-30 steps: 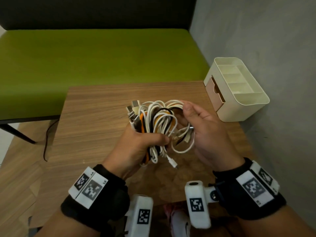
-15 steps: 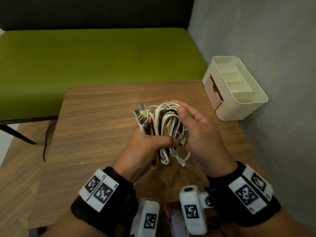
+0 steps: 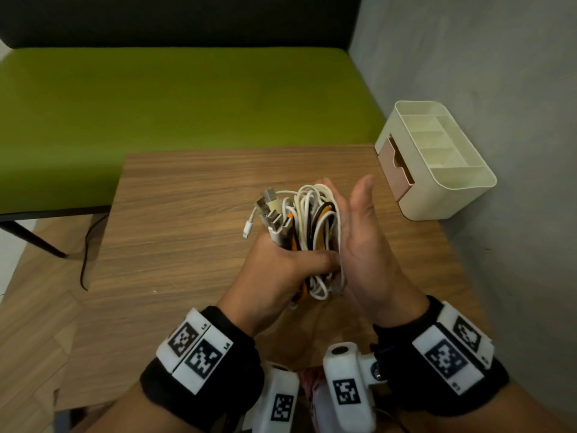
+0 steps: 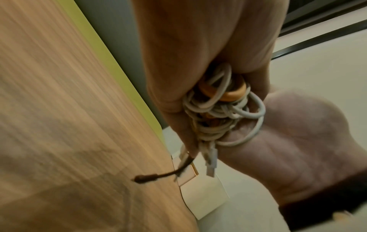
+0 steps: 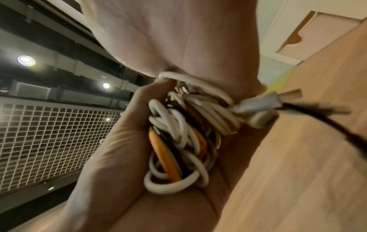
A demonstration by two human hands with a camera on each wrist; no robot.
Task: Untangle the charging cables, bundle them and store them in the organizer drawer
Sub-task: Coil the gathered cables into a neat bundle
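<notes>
A bundle of white, black and orange charging cables (image 3: 307, 220) stands upright over the wooden table (image 3: 187, 214). My left hand (image 3: 281, 270) grips it round the middle, fingers and thumb curled. USB plugs (image 3: 271, 210) stick out at the top left. My right hand (image 3: 359, 239) lies flat against the bundle's right side with straight fingers and the thumb pointing up. In the left wrist view my curled fingers (image 4: 174, 94) wrap the cable loops (image 4: 218, 113), and a black plug (image 4: 143, 179) dangles below. The right wrist view shows the loops (image 5: 178, 141) against my palm (image 5: 123, 180).
A cream organizer (image 3: 462, 195) with open top compartments stands at the table's right edge by the grey wall; its pink drawer (image 3: 395, 170) faces the hands and sits slightly pulled out. A green bench (image 3: 187, 98) runs behind the table. A dark cord (image 3: 86, 254) hangs at the left.
My right hand has uncurled from the loops and now lies flat against the bundle. The loose white loops are gathered in, and the bundle is tighter and more upright.
</notes>
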